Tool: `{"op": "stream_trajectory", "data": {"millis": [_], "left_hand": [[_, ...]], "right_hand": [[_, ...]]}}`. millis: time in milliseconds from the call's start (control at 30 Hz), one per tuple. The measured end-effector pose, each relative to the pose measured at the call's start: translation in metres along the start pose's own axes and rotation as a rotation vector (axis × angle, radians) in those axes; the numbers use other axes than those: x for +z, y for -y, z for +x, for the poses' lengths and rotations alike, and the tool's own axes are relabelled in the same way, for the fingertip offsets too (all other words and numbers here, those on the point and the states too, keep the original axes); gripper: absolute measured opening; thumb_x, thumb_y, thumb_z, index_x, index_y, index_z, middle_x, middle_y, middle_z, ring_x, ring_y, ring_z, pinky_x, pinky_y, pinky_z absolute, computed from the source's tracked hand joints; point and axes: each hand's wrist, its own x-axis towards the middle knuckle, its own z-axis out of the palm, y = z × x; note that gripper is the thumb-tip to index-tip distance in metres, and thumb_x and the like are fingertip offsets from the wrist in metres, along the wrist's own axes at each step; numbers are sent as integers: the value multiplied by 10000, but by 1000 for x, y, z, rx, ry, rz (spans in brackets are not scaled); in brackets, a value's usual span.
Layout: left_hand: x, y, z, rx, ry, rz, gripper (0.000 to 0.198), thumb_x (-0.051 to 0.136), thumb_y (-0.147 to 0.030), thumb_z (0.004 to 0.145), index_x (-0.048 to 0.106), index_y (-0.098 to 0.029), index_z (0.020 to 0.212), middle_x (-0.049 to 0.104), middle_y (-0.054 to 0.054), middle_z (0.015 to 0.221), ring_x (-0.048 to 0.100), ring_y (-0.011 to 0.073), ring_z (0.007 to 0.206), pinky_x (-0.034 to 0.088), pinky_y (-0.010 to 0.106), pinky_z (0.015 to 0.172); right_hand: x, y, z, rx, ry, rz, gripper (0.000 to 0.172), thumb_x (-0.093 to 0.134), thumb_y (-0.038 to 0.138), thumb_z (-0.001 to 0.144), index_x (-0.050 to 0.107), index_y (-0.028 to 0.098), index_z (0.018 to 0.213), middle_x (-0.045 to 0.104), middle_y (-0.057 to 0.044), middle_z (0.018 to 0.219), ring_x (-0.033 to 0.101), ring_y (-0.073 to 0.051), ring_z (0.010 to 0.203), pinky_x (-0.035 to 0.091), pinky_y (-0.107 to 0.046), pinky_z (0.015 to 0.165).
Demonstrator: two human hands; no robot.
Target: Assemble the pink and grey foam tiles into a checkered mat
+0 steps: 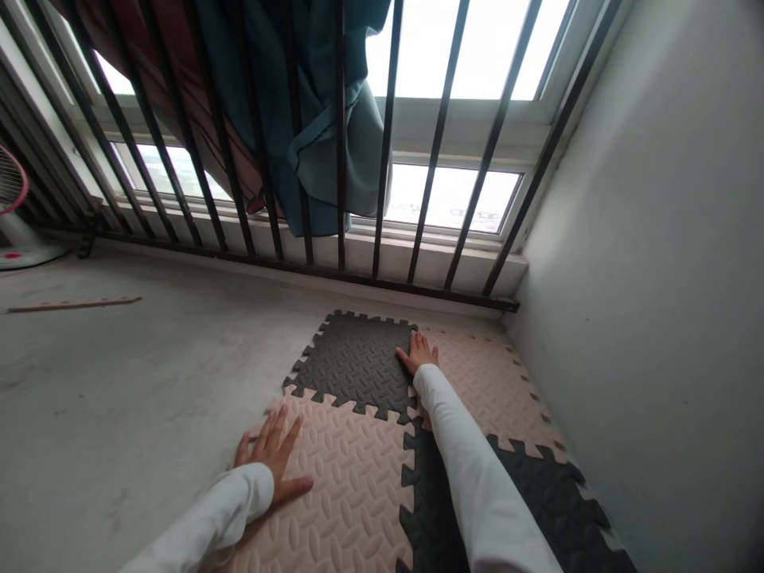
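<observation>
Grip: our left hand (271,455) and right hand (419,355) are both open, palms down and fingers spread, holding nothing.

Left hand: pressed flat on a pale tile (349,509) of foam mat, near that tile's left edge, where its interlocking teeth meet the floor (119,398).

Right hand: resting at the toothed seam where a dark tile (352,358) meets a second pale tile (493,390); the fingers reach toward the dark tile.

Mat: four interlocked tiles in a checker, its long axis running away from us toward the window, alongside the wall (645,278).

Nearest: our right hand is closer to the far tiles, our left hand to the near pale tile. A lower dark tile (537,493) lies just right of our right sleeve (471,469), and our left sleeve (208,513) crosses the near corner of the mat.

Beyond: iron bars (387,159) stand before the window, with a teal curtain (334,135) hanging behind them. A strip of wood (75,305) lies on the floor, and a fan (12,207) stands at far left.
</observation>
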Motion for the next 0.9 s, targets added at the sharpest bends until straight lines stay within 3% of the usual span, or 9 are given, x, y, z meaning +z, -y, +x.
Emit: {"op": "stream_trajectory", "data": {"millis": [267, 600, 900], "left_hand": [[-7, -2, -5, -14, 43, 47, 934, 449, -677, 516, 120, -292, 1300, -39, 53, 1412, -62, 258, 1279, 22, 529, 968], [-2, 2, -4, 2, 17, 47, 944, 444, -694, 517, 100, -301, 1304, -40, 42, 1417, -79, 267, 1276, 5, 529, 967], [-3, 0, -4, 8, 1, 20, 939, 445, -696, 510, 132, -304, 1303, -11, 48, 1421, -58, 285, 1276, 13, 540, 958]], "right_hand": [[-7, 12, 25, 2, 63, -15, 798, 140, 608, 737, 43, 79, 1327, -7, -71, 1414, -18, -192, 1282, 28, -447, 1018], [1, 7, 35, -12, -52, -32, 874, 179, 681, 683, 149, 75, 1312, 149, -106, 1393, 82, -222, 1264, 95, -434, 1006], [9, 2, 23, -30, -46, -79, 838, 58, 652, 715, 55, 79, 1327, 10, -67, 1414, -45, -198, 1279, -45, -453, 1013]]}}
